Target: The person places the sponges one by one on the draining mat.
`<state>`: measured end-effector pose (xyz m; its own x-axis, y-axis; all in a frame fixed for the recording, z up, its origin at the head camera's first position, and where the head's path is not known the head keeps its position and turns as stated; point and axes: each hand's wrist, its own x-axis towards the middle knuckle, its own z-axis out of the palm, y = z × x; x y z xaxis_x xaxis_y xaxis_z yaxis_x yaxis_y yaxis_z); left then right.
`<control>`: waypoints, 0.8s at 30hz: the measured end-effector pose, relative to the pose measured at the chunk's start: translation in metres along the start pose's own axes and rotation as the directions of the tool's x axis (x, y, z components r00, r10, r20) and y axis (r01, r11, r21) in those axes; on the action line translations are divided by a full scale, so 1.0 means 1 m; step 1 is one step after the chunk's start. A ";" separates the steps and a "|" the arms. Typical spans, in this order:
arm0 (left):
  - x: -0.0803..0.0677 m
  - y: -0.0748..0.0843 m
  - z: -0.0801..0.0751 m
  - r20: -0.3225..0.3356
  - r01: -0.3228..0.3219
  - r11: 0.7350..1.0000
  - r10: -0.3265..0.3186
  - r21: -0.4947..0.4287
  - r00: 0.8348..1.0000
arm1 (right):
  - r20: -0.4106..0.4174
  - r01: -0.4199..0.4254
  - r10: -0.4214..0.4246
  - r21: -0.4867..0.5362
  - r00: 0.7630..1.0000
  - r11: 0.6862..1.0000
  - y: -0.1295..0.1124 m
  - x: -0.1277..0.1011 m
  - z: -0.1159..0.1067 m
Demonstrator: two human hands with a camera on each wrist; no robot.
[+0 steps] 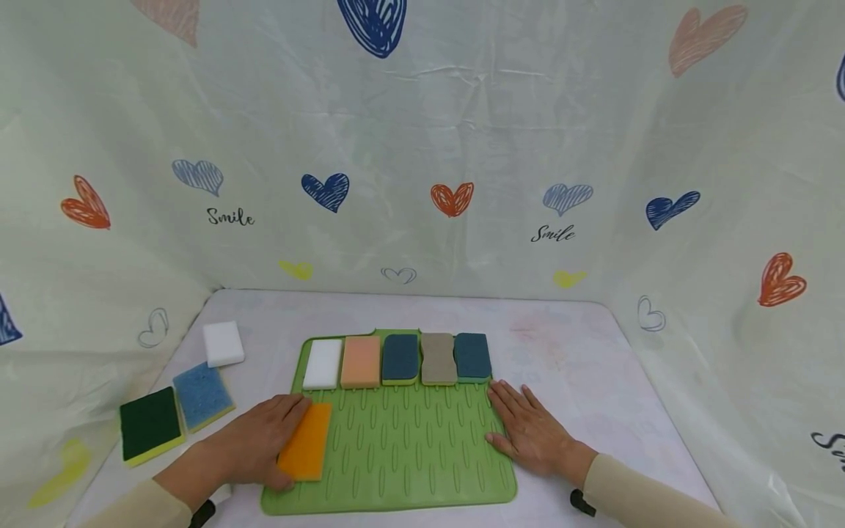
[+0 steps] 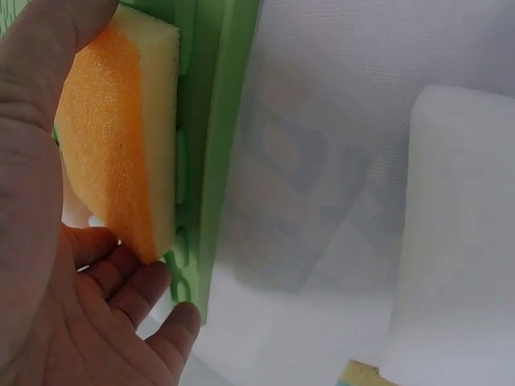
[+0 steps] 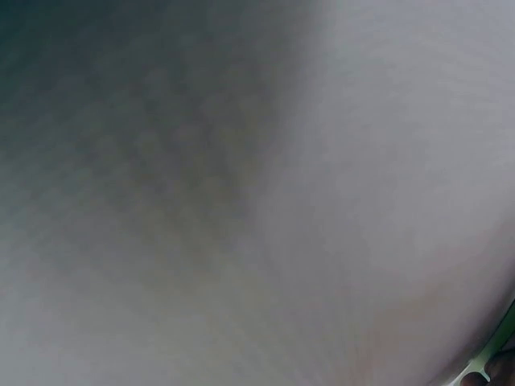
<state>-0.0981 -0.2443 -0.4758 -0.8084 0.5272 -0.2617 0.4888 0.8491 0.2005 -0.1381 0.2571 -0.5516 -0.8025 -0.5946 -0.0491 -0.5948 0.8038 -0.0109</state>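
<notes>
My left hand (image 1: 257,440) holds an orange sponge (image 1: 307,443) by its ends over the left part of a green ridged mat (image 1: 409,455). In the left wrist view the sponge (image 2: 113,137) shows an orange face and a pale cream side, with the thumb at one end and fingertips at the other. Flat on the mat's right edge rests my right hand (image 1: 531,433), fingers extended. Along the mat's far edge runs a row: a white sponge (image 1: 323,364), a peach one (image 1: 361,362), a dark blue one (image 1: 400,359), a wavy grey-beige one (image 1: 439,359) and another dark blue one (image 1: 472,357).
Left of the mat, on the white table (image 1: 561,345), lie a white sponge (image 1: 223,343), a blue sponge (image 1: 202,396) and a dark green and yellow scouring sponge (image 1: 151,425). A curtain (image 1: 396,132) printed with hearts surrounds the table's back and sides.
</notes>
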 end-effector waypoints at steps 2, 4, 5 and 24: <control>-0.001 0.000 0.000 0.003 0.001 1.000 -0.001 -0.004 1.000 | -0.002 0.000 0.000 -0.001 1.000 1.000 0.000 0.000 0.000; -0.001 -0.001 0.000 0.003 -0.002 1.000 0.002 -0.002 1.000 | -0.002 0.000 0.000 0.000 1.000 1.000 0.000 0.000 0.000; -0.001 -0.001 0.000 0.002 -0.004 1.000 0.004 -0.002 1.000 | -0.002 -0.001 0.001 0.001 1.000 1.000 0.000 0.000 0.000; -0.004 -0.033 -0.025 -0.230 0.081 0.995 -0.066 0.058 0.971 | -0.002 -0.008 0.008 -0.014 1.000 1.000 0.004 0.003 0.002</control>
<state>-0.1193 -0.2755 -0.4575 -0.8925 0.4483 -0.0501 0.4399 0.8895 0.1233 -0.1427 0.2586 -0.5533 -0.8075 -0.5879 -0.0472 -0.5887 0.8083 0.0036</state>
